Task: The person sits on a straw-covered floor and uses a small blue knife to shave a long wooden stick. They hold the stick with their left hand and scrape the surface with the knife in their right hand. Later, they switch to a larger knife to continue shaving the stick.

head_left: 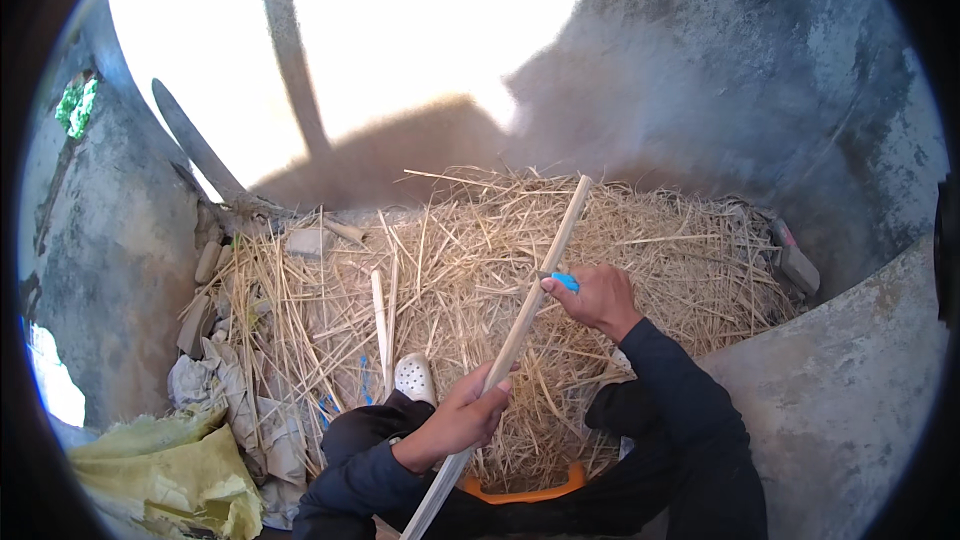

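A long, pale bamboo strip [527,318] runs slantwise across my lap, its far end up over the heap and its near end past the lower edge. My left hand [466,420] is closed around its lower half. In my right hand [600,302] is a small knife [566,281] with a blue handle, mostly covered by the fingers. Its short dark blade meets the strip's upper half. Beneath both hands lies a broad heap of straw-coloured shavings [660,240].
Two more pale strips [380,310] stand out of the litter left of my light clog [414,378]. A yellowish sack [170,470] lies crumpled at the lower left. An orange seat edge [525,493] shows between my legs. Concrete walls [700,90] enclose the far side; a grey block [795,260] sits at right.
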`<state>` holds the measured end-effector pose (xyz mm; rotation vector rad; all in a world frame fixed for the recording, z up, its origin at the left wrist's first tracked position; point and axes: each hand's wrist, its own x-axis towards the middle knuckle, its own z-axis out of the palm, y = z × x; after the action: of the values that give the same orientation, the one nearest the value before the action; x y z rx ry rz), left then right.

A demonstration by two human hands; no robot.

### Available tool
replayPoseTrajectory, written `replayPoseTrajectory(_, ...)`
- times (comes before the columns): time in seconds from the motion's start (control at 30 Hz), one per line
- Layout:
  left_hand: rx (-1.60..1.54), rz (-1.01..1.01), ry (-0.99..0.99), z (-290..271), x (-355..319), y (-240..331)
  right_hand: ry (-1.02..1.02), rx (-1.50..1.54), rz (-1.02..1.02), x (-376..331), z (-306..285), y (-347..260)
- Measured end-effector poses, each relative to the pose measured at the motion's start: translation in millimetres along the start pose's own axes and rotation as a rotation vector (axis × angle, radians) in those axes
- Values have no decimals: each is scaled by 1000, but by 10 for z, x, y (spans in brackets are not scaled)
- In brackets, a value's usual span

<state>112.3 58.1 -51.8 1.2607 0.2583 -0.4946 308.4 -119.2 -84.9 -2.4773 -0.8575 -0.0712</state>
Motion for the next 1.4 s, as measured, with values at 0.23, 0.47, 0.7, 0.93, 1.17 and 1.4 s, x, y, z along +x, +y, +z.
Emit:
replayPoseTrajectory(0.23,34,47,-28,24,-78,-108,67,-72,-10,61,-118,125)
replayPoseTrajectory(0.47,127,76,-40,-10,-145,-78,62,-23,-136,-153,9,-101)
replayPoseTrajectory(0.7,322,165,-42,3,-235,-136,146,-99,127,277,-193,627)
replayPoseTrajectory(0.93,372,212,-224,77,-291,-217,374,-43,565,261,-627,1625)
replayPoseTrajectory(1.17,313,228,-156,69,-283,-18,400,700,558,318,-452,992)
replayPoseTrajectory(1.4,294,233,-127,24,-272,31,349,904,698,132,-690,836)
